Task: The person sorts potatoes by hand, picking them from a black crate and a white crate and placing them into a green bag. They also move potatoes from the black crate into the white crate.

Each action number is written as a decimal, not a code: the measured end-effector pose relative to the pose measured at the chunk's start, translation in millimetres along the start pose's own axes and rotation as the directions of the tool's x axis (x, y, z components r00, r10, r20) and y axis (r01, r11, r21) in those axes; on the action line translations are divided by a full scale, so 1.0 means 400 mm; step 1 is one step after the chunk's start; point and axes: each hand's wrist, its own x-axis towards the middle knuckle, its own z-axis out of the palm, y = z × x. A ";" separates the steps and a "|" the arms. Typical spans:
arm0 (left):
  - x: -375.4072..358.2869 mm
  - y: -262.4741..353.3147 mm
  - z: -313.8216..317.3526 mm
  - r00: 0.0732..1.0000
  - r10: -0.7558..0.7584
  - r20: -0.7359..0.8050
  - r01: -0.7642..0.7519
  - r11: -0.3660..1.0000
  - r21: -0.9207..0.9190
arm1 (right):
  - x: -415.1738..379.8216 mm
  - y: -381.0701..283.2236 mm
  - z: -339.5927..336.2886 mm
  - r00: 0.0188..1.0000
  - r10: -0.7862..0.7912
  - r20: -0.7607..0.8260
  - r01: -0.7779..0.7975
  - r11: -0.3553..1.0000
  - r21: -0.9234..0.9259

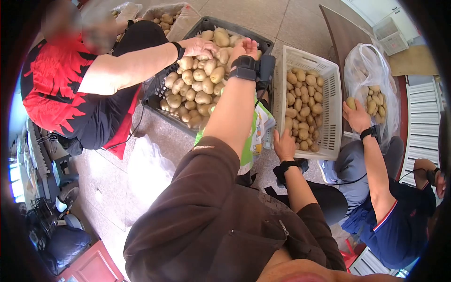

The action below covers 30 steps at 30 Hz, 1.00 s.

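My left hand [244, 50] reaches over the far right part of a black crate [152, 104] heaped with potatoes [203, 97]. Its fingers are apart, and I make out nothing held in them. At the near left corner of a white slatted crate [334, 113], my right hand [284, 146] lies against the rim, with thumb and fingers spread. Potatoes [304, 107] fill much of that crate, close to my fingertips. Another person's hand [198, 48] touches potatoes in the black crate, left of my left hand.
On the right, a co-worker's hand [357, 116] holds a potato [350, 103] beside a clear plastic bag [371, 66] containing potatoes. A green and white bag [253, 136] stands between the crates. A white plastic bag [149, 167] lies on the tiled floor.
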 end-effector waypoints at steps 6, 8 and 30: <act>0.064 -0.045 -0.032 0.985 -0.106 0.137 0.089 0.988 0.125 | 0.001 0.012 0.006 1.000 0.010 -0.016 -0.010 0.999 0.041; 0.077 -0.048 -0.043 0.971 -0.138 0.195 0.114 0.985 0.126 | 0.000 0.008 0.000 0.999 0.037 0.023 -0.039 0.997 0.068; -0.147 -0.163 -0.025 0.929 -0.343 0.139 0.267 0.881 0.391 | -0.004 0.016 -0.047 0.989 0.022 0.144 -0.058 0.966 0.251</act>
